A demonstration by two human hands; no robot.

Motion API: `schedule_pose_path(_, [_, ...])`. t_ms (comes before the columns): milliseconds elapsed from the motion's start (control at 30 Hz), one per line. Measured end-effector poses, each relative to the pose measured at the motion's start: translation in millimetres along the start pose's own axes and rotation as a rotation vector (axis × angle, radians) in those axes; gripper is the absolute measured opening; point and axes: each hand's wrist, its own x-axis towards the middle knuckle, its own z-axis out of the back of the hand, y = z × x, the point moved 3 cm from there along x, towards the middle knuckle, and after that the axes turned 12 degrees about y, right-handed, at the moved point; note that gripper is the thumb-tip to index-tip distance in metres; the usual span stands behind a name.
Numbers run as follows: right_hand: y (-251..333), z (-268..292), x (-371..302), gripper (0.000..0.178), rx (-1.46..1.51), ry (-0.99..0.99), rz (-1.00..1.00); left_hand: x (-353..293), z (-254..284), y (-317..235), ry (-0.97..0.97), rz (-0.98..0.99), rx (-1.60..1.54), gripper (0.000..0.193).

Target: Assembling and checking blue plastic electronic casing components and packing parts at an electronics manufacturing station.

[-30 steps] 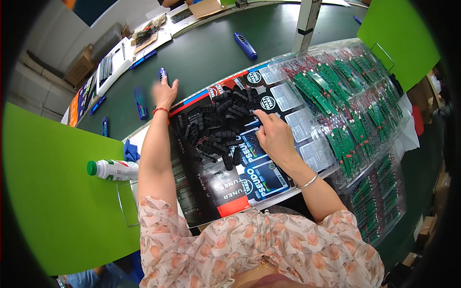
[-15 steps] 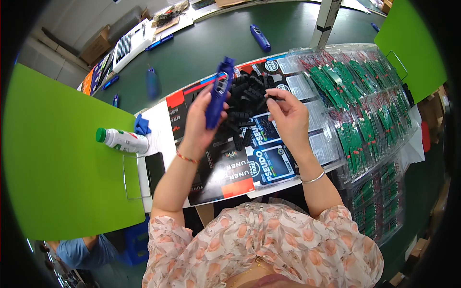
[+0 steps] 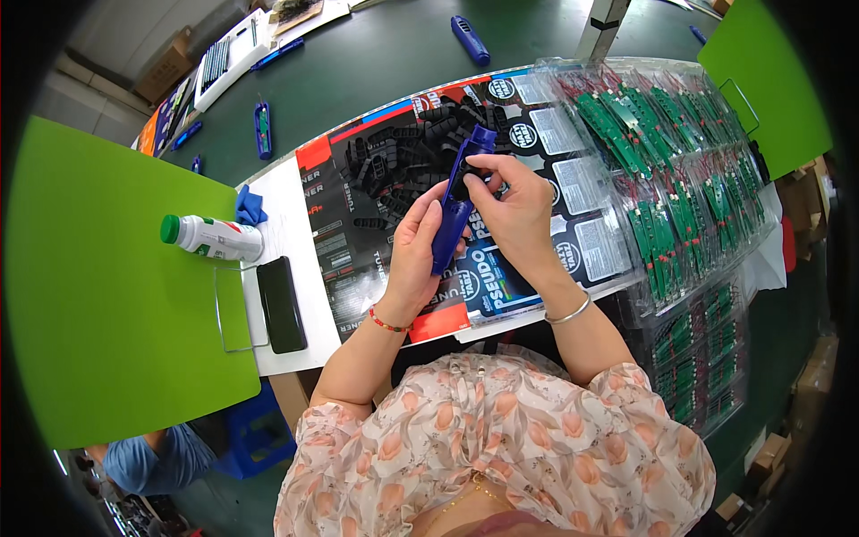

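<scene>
Above the near side of the bench [image 3: 358, 79], the left hand [image 3: 419, 255] clasps the blue shell [image 3: 447, 234] while the right hand [image 3: 512, 208] pinches what looks like a black part [image 3: 460, 186] against its opening, apparently seating it, which calls for aligned, steady pressing.

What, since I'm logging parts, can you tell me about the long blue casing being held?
The long, dark-blue casing looks plastic and glossy, apparently hollow along its upper part. It slants, far end rightward, above multicoloured printed sheets. The left hand grips its middle; the right hand touches higher up.
</scene>
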Motion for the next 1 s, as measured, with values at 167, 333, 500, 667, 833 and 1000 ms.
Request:
schedule_pose_path(167, [0, -10, -4, 0.032, -0.136, -0.083, 0.065, -4, 7, 4, -0.005, -0.007, 0.001, 0.042])
schedule_pose_path(333, [0, -11, -2, 0.047, -0.129, -0.03, -0.039, -5, 6, 4, 0.0, -0.008, 0.026, 0.042])
schedule_pose_path(500, [-2, -14, 2, 0.053, -0.166, 0.007, -0.083, -6, 5, 5, -0.033, -0.002, 0.092, 0.042])
schedule_pose_path(667, [7, 0, 9, 0.047, -0.107, -0.016, 0.021, -5, 6, -2, -0.004, -0.033, 0.055, 0.043])
schedule_pose_path(833, [-46, 81, 63, 0.017, -0.591, -0.28, -0.007, -7, 6, -5, -0.002, -0.042, 0.024, 0.045])
schedule_pose_path(1000, [-101, 131, 102, 0.02, -0.968, -0.154, -0.518, -7, 8, -6, 0.002, -0.035, 0.016, 0.046])
